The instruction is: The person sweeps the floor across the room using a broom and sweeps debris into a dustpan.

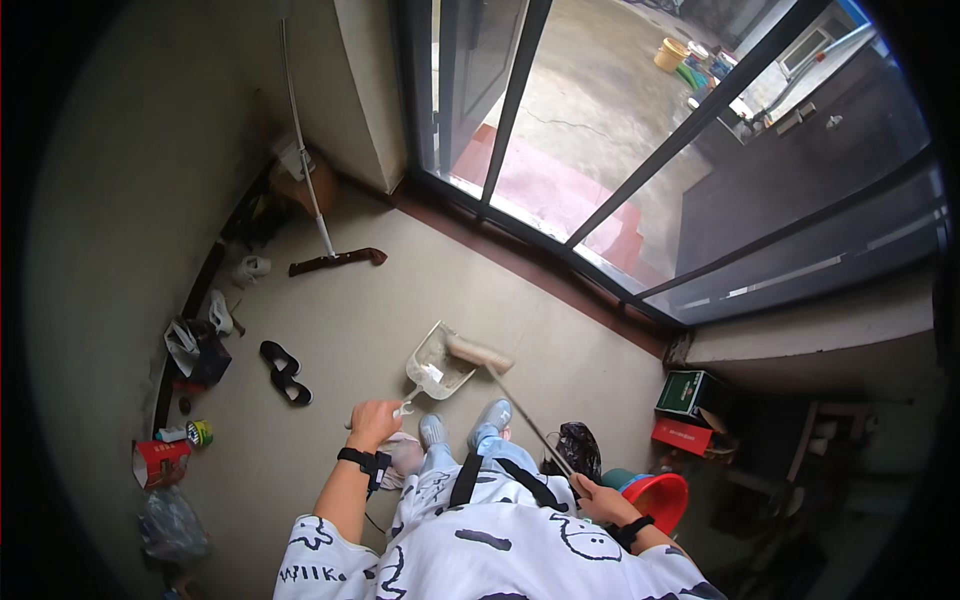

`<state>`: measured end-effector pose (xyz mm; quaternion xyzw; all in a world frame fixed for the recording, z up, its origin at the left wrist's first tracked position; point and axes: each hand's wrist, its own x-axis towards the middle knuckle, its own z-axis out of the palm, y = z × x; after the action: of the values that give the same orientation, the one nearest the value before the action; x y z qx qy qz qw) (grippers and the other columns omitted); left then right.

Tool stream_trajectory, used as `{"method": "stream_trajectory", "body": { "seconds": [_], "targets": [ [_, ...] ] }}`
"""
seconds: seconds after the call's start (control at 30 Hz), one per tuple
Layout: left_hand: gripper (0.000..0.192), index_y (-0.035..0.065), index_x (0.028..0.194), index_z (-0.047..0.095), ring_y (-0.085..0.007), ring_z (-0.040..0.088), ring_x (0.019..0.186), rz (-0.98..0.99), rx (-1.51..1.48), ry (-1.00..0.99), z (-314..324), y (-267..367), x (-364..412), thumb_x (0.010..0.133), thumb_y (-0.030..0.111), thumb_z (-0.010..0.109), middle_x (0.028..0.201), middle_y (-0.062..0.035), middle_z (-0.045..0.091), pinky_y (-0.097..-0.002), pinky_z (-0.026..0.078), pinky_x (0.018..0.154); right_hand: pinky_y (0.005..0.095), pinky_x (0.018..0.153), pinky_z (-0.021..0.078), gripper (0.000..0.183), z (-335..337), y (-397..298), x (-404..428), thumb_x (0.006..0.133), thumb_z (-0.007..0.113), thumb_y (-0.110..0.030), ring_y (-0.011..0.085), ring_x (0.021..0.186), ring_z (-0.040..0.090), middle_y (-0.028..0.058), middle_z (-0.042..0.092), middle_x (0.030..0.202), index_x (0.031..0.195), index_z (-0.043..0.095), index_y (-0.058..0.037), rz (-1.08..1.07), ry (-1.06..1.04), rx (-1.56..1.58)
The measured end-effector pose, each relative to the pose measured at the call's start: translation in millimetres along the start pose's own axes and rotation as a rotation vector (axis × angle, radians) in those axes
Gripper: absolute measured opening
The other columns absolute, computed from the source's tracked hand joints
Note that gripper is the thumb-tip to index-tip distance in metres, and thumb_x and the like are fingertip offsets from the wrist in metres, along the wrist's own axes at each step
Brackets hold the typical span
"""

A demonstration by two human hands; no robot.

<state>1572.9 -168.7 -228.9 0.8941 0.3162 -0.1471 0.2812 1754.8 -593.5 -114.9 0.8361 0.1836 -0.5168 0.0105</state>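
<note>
My left hand (374,423) is closed around the handle of a pale plastic dustpan (413,373), which lies on the floor ahead of my feet. Some debris and a small white scrap show in its pan. My right hand (598,498) grips the long thin handle of a broom (525,409). The broom's light brown head (480,353) is blurred and reaches over the dustpan's right side. Both of my shoes stand just below the dustpan.
At the upper left a squeegee or floor broom (337,260) leans on the wall. Black shoes (285,373) lie left. A black plastic bag (580,450), a red basin (663,495) and a green box (682,392) stand right. A glazed door frame (555,238) edges the floor.
</note>
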Motion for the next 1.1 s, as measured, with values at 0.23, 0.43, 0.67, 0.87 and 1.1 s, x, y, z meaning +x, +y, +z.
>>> {"method": "stream_trajectory", "body": {
  "seconds": [0.23,0.43,0.67,0.87,1.1],
  "targets": [
    [0.024,0.0175,0.092,0.069,-0.033,0.063,0.076,0.018,-0.024,-0.003,-5,-1,-1,0.07,0.021,0.062,0.078,-0.0126,0.066,-0.0452,0.049,0.071,0.0366,0.078,0.0484,0.061,-21,10,-39,0.082,0.058,-0.03,0.0342,0.088,0.063,0.0197,0.064,0.103,0.139,0.037,-0.023,0.102,0.061,0.269],
    [0.027,0.0177,0.095,0.069,-0.0325,0.063,0.077,-0.001,-0.023,0.002,0,-7,-4,0.069,0.019,0.061,0.079,-0.0123,0.067,-0.0449,0.049,0.071,0.0349,0.092,0.0426,0.059,-32,12,0,0.083,0.055,-0.028,0.0324,0.11,0.055,0.0239,0.055,0.119,0.136,0.038,-0.0062,0.152,0.138,0.148],
    [0.028,0.0201,0.095,0.069,-0.0309,0.064,0.079,-0.015,-0.008,0.012,5,-9,-1,0.069,0.02,0.061,0.081,-0.0114,0.067,-0.0438,0.05,0.073,0.0473,0.076,0.0479,0.045,-18,99,52,0.081,0.051,-0.021,0.0387,0.083,0.062,0.0241,0.063,0.09,0.124,0.046,-0.0077,0.263,0.364,-0.336],
    [0.021,0.0201,0.09,0.069,-0.0299,0.064,0.082,-0.067,0.041,-0.065,6,-2,8,0.072,0.019,0.058,0.082,-0.0095,0.067,-0.0434,0.05,0.075,0.0518,0.059,0.0478,0.043,-16,52,31,0.081,0.049,-0.015,0.0414,0.066,0.062,0.0232,0.062,0.07,0.123,0.045,-0.0071,0.025,0.413,-0.44],
    [0.02,0.0194,0.09,0.07,-0.0289,0.064,0.086,-0.133,0.055,-0.132,4,3,10,0.074,0.018,0.057,0.088,-0.0101,0.067,-0.0423,0.05,0.077,0.0484,0.074,0.0476,0.057,-43,36,2,0.08,0.057,-0.027,0.04,0.083,0.062,0.0238,0.064,0.09,0.132,0.04,-0.0129,-0.095,0.061,-0.291]
  ]
}}
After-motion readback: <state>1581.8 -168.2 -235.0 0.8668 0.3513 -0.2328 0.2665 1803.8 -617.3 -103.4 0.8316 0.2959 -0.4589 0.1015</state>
